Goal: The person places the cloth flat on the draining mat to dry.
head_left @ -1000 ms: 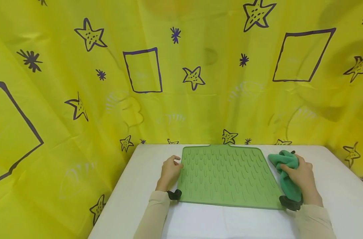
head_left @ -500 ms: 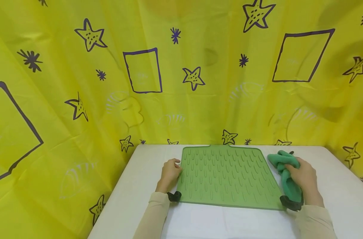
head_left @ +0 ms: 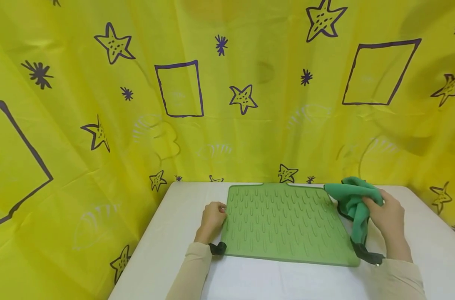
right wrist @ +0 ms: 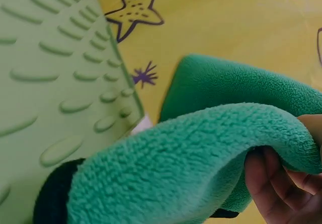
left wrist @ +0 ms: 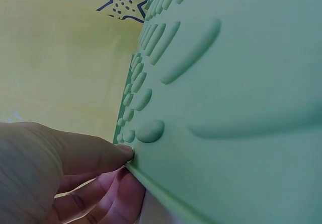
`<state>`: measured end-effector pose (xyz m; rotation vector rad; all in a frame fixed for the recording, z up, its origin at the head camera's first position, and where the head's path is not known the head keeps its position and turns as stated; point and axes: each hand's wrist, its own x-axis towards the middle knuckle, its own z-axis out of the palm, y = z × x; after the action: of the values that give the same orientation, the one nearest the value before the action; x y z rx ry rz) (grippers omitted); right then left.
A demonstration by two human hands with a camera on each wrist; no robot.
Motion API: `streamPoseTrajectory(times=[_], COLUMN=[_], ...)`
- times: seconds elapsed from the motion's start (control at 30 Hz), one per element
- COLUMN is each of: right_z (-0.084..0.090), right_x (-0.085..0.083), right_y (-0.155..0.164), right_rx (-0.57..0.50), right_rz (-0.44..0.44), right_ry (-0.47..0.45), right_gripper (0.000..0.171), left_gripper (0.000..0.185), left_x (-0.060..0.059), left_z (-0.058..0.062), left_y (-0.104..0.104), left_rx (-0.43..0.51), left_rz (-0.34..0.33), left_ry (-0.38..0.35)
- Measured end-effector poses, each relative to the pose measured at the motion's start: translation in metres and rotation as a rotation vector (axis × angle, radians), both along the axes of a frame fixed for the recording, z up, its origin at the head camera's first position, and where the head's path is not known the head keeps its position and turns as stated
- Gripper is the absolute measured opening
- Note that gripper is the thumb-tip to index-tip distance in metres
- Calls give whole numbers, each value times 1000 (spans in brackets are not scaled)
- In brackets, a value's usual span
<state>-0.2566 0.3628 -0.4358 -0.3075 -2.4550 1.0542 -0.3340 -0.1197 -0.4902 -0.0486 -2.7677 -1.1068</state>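
Note:
A light green mat with rows of raised ridges (head_left: 283, 225), which looks like silicone, lies flat on the white table. My left hand (head_left: 211, 218) is at its left edge. Seen from the left wrist, the thumb (left wrist: 95, 156) rests on top of the mat's rim (left wrist: 166, 199) with curled fingers beneath, pinching it. Over the mat's far right corner, my right hand (head_left: 390, 214) holds a bunched green fleecy cloth (head_left: 356, 196) with dark edging. The right wrist view shows fingers (right wrist: 264, 183) gripping a fold of that cloth (right wrist: 166, 158).
The white tabletop (head_left: 249, 279) extends in front of the mat and to both sides. Behind it hangs a yellow curtain (head_left: 272, 137) printed with stars and squares. Small black pieces (head_left: 217, 248) sit at both wrists.
My right hand has raised the cloth off the table and shifted slightly right; one end of the cloth now reaches over the mat's far right corner. The left hand has barely moved.

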Motion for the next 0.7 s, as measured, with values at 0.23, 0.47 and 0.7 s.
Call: streamPoseTrajectory(times=[0.23, 0.47, 0.7], right_z=[20, 38, 48], right_x=[0, 5, 9], right_y=[-15, -32, -48], right_rx=[6, -31, -48], right_rz=[-13, 9, 31], right_ry=[69, 95, 153], right_gripper=[43, 46, 42], left_gripper=[29, 26, 26], left_x=[1, 2, 2], left_z=[3, 4, 1], left_y=[-1, 0, 2], left_rx=[-2, 5, 5], left_rz=[14, 7, 1], left_ry=[-5, -18, -11])
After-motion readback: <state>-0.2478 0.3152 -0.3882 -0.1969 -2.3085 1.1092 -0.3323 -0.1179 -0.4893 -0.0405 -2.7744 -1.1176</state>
